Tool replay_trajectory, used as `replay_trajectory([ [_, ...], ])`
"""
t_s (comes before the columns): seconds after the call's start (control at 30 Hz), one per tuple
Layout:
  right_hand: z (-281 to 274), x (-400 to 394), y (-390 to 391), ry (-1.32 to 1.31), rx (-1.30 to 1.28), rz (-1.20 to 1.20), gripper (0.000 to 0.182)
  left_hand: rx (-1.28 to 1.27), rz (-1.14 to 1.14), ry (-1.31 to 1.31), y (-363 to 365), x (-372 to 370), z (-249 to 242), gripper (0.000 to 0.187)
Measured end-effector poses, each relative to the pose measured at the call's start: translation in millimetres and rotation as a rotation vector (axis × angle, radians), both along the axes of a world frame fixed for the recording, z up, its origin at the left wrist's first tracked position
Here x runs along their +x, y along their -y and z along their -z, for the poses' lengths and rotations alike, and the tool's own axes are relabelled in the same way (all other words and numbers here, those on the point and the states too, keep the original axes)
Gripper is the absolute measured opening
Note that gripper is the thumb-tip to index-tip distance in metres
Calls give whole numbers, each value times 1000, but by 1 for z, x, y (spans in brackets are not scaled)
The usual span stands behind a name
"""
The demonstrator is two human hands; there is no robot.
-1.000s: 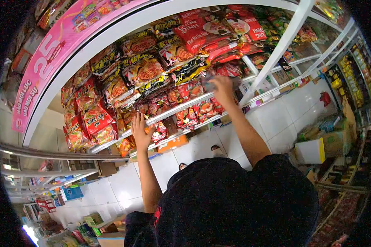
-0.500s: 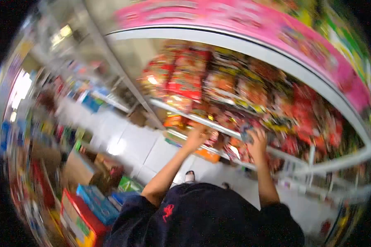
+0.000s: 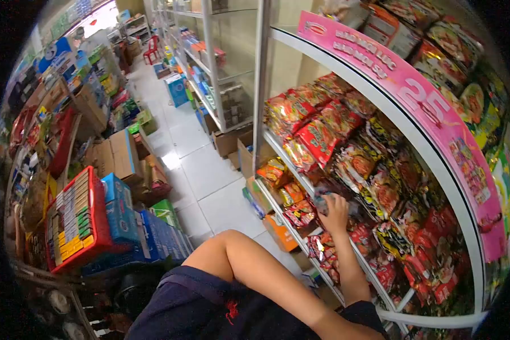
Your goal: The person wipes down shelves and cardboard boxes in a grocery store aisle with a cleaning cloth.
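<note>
My right hand point(image 3: 335, 208) reaches into the white wire shelf point(image 3: 277, 152) of instant-noodle packets, fingers closed on a dark packet point(image 3: 322, 195) in the middle row. Red and yellow noodle packets point(image 3: 317, 133) fill the rows around it. My left arm point(image 3: 249, 266) is bent across my dark shirt, elbow pointing at the aisle; its hand is hidden below the frame.
A pink banner point(image 3: 436, 110) runs along the shelf top. An orange box point(image 3: 280, 233) sits under the shelf. A red crate point(image 3: 76, 218), blue cartons point(image 3: 124, 207) and cardboard boxes point(image 3: 116, 153) line the left of the tiled aisle point(image 3: 201, 170). More shelving point(image 3: 209, 62) stands further back.
The view has swung round towards the aisle. My left hand has left the shelf rail and dropped out of sight; my right hand stays at the shelf with the dark packet.
</note>
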State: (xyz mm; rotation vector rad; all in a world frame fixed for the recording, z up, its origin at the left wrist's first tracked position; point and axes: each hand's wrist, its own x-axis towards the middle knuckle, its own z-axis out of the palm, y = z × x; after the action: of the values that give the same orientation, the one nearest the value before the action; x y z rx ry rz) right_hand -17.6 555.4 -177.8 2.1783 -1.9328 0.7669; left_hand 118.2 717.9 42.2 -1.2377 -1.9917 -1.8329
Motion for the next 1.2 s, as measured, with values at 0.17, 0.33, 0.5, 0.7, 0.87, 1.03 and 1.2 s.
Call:
replay_trajectory([
  [0.17, -1, -12, -24, -63, 45, -146, 55, 100, 140, 68, 0, 1, 3, 30],
  [0.33, 17, -19, -71, -96, -5, -178, 52, 220, 432, 150, 18, 4, 12, 18],
  [0.5, 49, 27, -139, 749, 84, 186, 51, 255, 565, 722, 109, 12, 76, 14],
  [0.7, 103, 105, -158, 1407, -176, 862, 50, -400, -259, 870, 236, 51, 287, 20],
  [0.87, 84, 140, -179, 1374, -765, 1063, 46, -609, 0, 1147, 203, 15, 312, 51],
  [1.03, 67, 181, -243, 1885, -1646, 693, 34, -741, 298, 546, 86, -23, 272, 58],
  [1.2, 60, 234, -327, 1772, -2032, 600, 30, -859, 681, 754, -60, -23, 259, 48],
])
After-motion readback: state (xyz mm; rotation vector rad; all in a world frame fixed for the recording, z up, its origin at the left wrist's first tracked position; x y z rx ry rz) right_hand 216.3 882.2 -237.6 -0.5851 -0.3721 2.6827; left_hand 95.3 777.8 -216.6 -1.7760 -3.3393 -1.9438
